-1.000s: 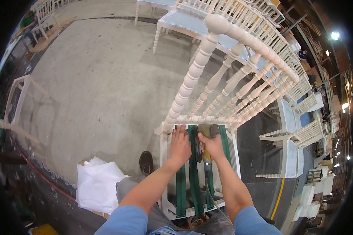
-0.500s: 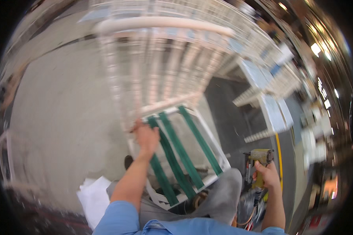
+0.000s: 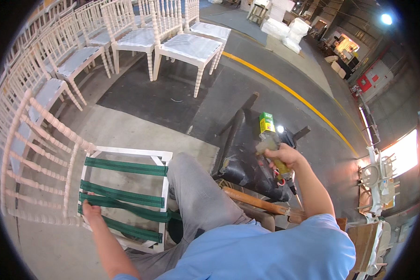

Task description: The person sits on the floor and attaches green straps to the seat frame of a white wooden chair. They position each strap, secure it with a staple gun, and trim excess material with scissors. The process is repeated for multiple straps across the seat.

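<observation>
In front of me on the left, a white chair [image 3: 161, 155] with a spindle back has green webbing straps [image 3: 126, 163] across its bare seat frame. My left hand [image 3: 92, 209] is closed at the frame's back rail, pinching the end of one green webbing strap [image 3: 140, 213]. That strap slants over the seat, and its tail hangs past the front rail by my leg. Off to the right, my right hand [image 3: 287, 156] grips a staple gun [image 3: 281, 169], blurred by motion, with a hose at its lower end. It is over a worn black padded seat [image 3: 245, 154].
On the black seat stands a green and yellow box [image 3: 267, 122]. A wooden bar [image 3: 252, 199] lies beside my right thigh. Rows of white chairs [image 3: 191, 49] with pale seats stand at the far left. A yellow line [image 3: 284, 86] crosses the dark floor.
My view has swung to the right, so the chair now appears lower left. The staple gun is now over the black seat. My left hand stays at the chair's back rail.
</observation>
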A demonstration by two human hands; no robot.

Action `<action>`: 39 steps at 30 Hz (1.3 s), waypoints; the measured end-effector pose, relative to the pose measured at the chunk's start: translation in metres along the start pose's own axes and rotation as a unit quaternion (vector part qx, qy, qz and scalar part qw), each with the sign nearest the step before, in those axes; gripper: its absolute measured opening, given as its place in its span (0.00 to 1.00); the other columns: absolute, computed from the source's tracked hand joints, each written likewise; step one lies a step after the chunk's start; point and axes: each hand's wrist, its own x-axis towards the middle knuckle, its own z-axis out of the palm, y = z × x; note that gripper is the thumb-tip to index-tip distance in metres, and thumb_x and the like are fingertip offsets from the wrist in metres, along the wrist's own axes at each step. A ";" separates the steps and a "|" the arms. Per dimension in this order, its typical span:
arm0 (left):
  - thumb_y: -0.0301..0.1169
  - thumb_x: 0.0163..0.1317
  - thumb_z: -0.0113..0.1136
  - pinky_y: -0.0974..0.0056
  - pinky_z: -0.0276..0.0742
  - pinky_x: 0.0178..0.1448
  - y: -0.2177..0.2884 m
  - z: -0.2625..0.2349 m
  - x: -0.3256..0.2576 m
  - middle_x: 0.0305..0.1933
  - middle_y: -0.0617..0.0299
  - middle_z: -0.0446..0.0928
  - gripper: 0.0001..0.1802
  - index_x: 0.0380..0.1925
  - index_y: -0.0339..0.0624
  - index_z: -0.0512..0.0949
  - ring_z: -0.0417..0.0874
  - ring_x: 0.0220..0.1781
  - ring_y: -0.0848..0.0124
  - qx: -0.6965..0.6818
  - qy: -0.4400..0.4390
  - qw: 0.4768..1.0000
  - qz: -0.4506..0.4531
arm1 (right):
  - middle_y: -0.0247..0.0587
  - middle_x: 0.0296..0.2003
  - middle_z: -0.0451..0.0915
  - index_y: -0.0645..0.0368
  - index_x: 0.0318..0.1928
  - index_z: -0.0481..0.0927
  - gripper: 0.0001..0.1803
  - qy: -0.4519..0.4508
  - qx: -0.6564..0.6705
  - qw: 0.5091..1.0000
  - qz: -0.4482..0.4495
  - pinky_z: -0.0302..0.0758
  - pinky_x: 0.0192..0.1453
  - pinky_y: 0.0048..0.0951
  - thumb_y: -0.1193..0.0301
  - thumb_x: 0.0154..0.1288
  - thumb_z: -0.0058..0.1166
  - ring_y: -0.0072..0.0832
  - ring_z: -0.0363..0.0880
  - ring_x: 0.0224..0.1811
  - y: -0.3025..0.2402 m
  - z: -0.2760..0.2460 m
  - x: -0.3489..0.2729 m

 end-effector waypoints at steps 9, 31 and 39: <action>0.40 0.77 0.58 0.49 0.83 0.54 -0.122 -0.063 -0.148 0.43 0.58 0.81 0.14 0.48 0.40 0.79 0.84 0.45 0.57 -0.072 -0.199 0.963 -0.164 | 0.44 0.37 0.82 0.61 0.52 0.78 0.26 -0.135 0.106 0.980 0.099 0.88 0.34 0.41 0.52 0.69 0.67 0.38 0.86 0.30 0.057 0.006 0.118; 0.42 0.84 0.40 0.41 0.84 0.57 -0.204 -0.092 -0.256 0.62 0.53 0.81 0.18 0.61 0.41 0.68 0.84 0.54 0.49 -0.040 -0.032 0.954 -0.296 | 0.34 0.37 0.84 0.64 0.52 0.84 0.15 -0.122 -0.172 0.941 -0.264 0.78 0.40 0.24 0.65 0.74 0.63 0.21 0.82 0.35 -0.031 0.093 0.087; 0.42 0.85 0.38 0.42 0.84 0.55 -0.222 -0.098 -0.229 0.56 0.51 0.84 0.21 0.65 0.40 0.68 0.86 0.49 0.51 -0.022 -0.023 0.976 -0.217 | 0.34 0.36 0.84 0.64 0.53 0.83 0.16 -0.184 -0.148 0.932 -0.274 0.78 0.40 0.24 0.65 0.75 0.61 0.22 0.83 0.34 -0.013 0.115 0.073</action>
